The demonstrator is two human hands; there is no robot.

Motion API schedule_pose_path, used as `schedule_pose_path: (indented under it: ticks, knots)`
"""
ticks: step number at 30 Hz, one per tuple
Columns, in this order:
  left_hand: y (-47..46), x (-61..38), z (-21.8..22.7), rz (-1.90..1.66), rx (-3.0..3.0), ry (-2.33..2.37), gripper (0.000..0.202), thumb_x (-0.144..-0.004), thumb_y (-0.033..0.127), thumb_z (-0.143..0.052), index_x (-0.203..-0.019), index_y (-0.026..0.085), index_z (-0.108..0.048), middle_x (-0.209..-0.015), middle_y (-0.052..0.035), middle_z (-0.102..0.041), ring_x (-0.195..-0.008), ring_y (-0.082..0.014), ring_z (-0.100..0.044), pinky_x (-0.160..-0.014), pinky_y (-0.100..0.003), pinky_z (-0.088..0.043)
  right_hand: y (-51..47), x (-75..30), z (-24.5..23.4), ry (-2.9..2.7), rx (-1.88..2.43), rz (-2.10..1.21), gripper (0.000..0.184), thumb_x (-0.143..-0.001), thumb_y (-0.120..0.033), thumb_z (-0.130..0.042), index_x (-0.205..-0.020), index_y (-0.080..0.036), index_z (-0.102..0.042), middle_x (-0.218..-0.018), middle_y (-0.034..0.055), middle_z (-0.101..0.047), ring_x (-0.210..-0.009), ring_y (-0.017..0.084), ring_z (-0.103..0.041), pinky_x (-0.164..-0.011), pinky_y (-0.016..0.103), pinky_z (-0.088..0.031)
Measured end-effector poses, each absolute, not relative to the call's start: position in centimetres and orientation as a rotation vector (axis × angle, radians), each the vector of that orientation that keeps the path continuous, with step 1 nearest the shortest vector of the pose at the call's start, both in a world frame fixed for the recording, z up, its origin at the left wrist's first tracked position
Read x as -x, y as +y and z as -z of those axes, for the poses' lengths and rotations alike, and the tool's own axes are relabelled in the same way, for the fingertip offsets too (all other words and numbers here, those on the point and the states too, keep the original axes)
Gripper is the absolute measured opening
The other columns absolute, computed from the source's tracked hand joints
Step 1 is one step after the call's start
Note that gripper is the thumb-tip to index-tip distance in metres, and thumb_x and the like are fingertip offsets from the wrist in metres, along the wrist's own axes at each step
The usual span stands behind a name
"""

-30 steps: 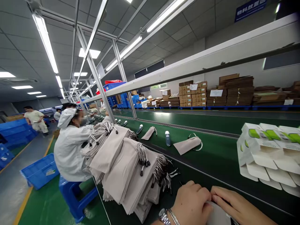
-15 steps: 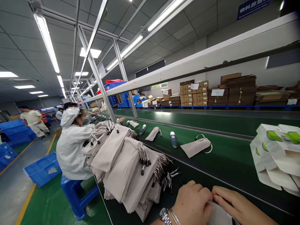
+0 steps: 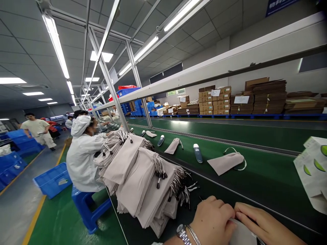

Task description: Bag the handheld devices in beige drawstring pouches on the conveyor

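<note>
Beige fabric pouch (image 3: pixel 241 235) sits between the left hand (image 3: pixel 212 221) and right hand (image 3: pixel 264 223), fingers pinching its top edge together.

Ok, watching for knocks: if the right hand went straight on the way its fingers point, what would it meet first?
Probably the left hand, close beside the right hand; depth is unclear.

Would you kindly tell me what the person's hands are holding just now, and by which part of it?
The left hand and right hand grip a pale fabric pouch together by its upper edge.
</note>
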State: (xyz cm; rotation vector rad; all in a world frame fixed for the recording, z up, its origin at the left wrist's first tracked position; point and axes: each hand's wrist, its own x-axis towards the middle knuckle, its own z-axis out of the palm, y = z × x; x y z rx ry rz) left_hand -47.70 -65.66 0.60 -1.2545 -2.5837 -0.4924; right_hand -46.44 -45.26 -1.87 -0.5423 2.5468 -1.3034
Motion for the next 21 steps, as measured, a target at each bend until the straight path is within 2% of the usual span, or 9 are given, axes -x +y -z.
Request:
schedule_pose_path:
  ticks: [15,19,21]
  knots:
    - [-65.6,47.6,-1.4,0.480,1.243,-2.638,0.016,-0.085,0.026,-0.064,-0.086,0.022,-0.049,-0.082,0.0026,-0.058,-0.074,-0.0154,-0.050,-0.070,-0.028,-0.040,-45.3,46.5,1.2,2.601,0.548,1.264,0.040,-0.100,-0.048,-0.028,-0.079,-0.022,-0.050,-0.084,0.0047,-0.060,-0.080,0.021,-0.059,-0.073,0.029,-0.045]
    - [-66.0,47.2,-3.6,0.468,1.296,-2.677,0.016,-0.084,0.017,-0.065,-0.093,0.023,-0.052,-0.090,0.0014,-0.059,-0.084,-0.0172,-0.053,-0.071,-0.028,-0.041,-45.3,46.3,-0.4,2.730,0.621,1.209,0.035,-0.100,-0.039,-0.034,-0.076,-0.020,-0.051,-0.078,0.0022,-0.058,-0.076,0.018,-0.057,-0.069,0.028,-0.041]
    - [-66.3,47.2,-4.7,0.441,1.306,-2.688,0.016,-0.083,0.010,-0.062,-0.089,0.022,-0.052,-0.092,0.0005,-0.057,-0.086,-0.0177,-0.052,-0.071,-0.029,-0.041,-45.3,46.3,-1.3,2.770,0.650,1.194,0.032,-0.099,-0.035,-0.037,-0.077,-0.020,-0.054,-0.079,0.0017,-0.058,-0.075,0.017,-0.056,-0.069,0.027,-0.040]
